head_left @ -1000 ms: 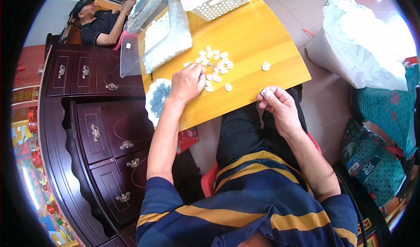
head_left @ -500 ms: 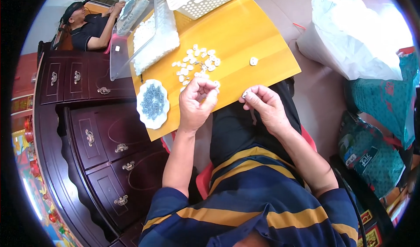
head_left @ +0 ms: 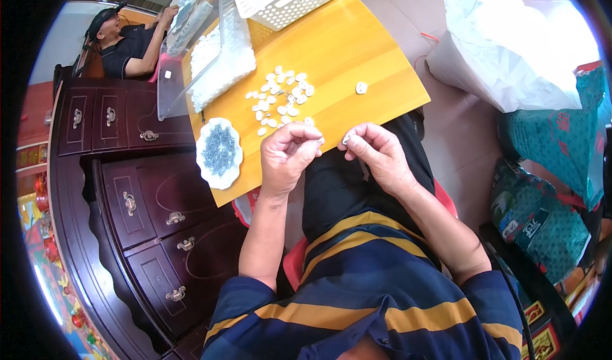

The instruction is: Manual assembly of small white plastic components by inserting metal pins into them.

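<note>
Yellow tabletop is bearing white pcs & a dish of dark bits. L hand & R hand are each pinching a small white pc at the near edge, fingertips together.

Dark carved wooden cabinet at left; yellow table; pale floor.

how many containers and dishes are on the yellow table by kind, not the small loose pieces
White slotted basket: 1
Clear plastic tray of white pieces: 1
White scalloped dish of dark small parts: 1
Total: 3
</note>
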`<move>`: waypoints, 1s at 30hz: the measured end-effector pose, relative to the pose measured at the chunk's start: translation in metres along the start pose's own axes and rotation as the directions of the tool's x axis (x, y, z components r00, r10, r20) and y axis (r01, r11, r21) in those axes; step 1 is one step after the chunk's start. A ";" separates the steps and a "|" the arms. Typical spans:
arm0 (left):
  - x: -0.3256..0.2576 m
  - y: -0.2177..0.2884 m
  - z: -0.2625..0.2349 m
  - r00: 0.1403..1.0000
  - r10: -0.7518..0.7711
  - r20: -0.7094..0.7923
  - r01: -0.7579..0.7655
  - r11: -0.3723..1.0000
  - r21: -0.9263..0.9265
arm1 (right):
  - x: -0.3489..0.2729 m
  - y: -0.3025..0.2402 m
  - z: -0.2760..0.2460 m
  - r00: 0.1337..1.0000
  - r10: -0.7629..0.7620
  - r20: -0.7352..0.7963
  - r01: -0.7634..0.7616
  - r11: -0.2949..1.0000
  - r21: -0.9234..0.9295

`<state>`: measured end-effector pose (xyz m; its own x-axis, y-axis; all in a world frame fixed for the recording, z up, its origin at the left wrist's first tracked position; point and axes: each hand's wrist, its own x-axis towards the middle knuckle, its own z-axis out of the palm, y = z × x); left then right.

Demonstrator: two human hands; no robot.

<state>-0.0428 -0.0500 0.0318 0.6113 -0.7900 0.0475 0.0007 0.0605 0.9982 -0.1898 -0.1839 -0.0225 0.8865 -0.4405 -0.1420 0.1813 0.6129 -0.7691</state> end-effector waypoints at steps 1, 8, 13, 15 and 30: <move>0.000 -0.001 0.000 1.000 0.001 0.001 -0.001 1.000 0.000 | -0.001 -0.002 0.001 1.000 0.003 0.007 -0.003 1.000 -0.018; -0.001 -0.002 0.006 0.999 -0.041 0.034 0.037 0.994 0.105 | -0.002 -0.002 0.005 0.999 0.014 0.038 -0.010 0.993 -0.114; -0.002 0.001 0.011 0.999 -0.038 0.022 0.034 0.988 0.150 | -0.002 -0.001 0.005 0.999 0.005 0.039 0.000 0.989 -0.148; -0.001 0.002 0.011 0.998 -0.050 0.042 0.039 0.974 0.225 | -0.003 0.000 0.004 0.999 0.003 0.036 0.003 0.986 -0.169; -0.004 0.007 0.008 0.994 -0.059 0.097 0.018 0.924 0.381 | -0.002 0.010 0.002 1.000 -0.001 0.019 0.006 0.960 -0.281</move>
<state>-0.0518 -0.0512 0.0389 0.5304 -0.8477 -0.0084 -0.2899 -0.1907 0.9379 -0.1888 -0.1756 -0.0293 0.8941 -0.4287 -0.1296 0.0599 0.4013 -0.9140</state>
